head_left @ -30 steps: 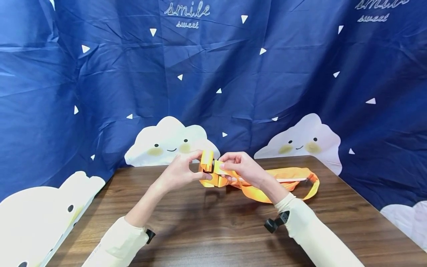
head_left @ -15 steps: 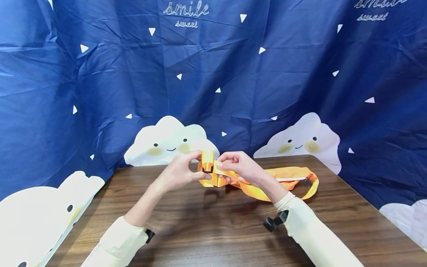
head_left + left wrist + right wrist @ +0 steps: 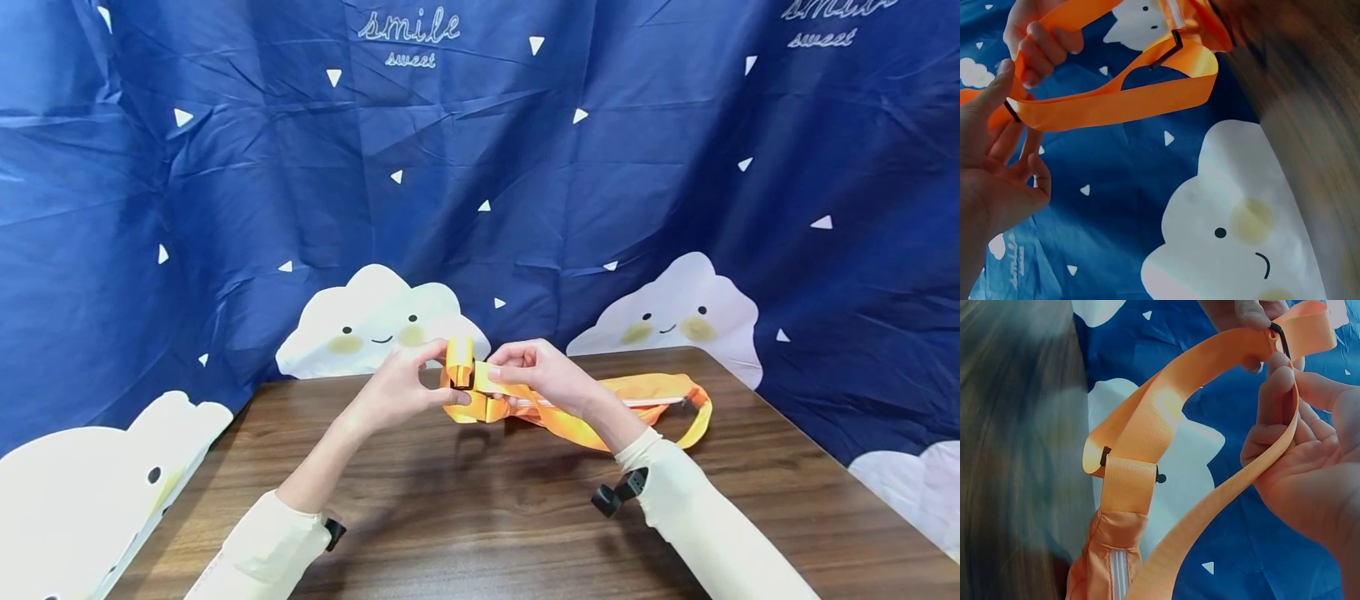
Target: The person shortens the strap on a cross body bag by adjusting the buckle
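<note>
An orange waist bag [image 3: 660,387] with a white zipper lies at the right of the table, its webbing strap [image 3: 1210,356] raised in both hands. My left hand [image 3: 397,383] pinches the strap at a black slider buckle [image 3: 1282,339], thumb and fingers on either side. Just to the right, my right hand [image 3: 551,379] pinches the strap between thumb and fingers close beside that slider. A short loop of strap [image 3: 459,362] stands up past the slider. Nearer the bag, a second black buckle [image 3: 1168,50] sits where the strap doubles back.
The brown wooden table [image 3: 465,533] runs below both hands. A blue curtain [image 3: 480,150] with white clouds and triangles hangs behind it. More strap [image 3: 701,425] loops off the bag's right end. Black wrist cameras [image 3: 618,493] sit on both cream sleeves [image 3: 697,517].
The head view has shifted slightly. Both hands keep their hold on the strap, and the upright strap loop has turned a little at the slider.
</note>
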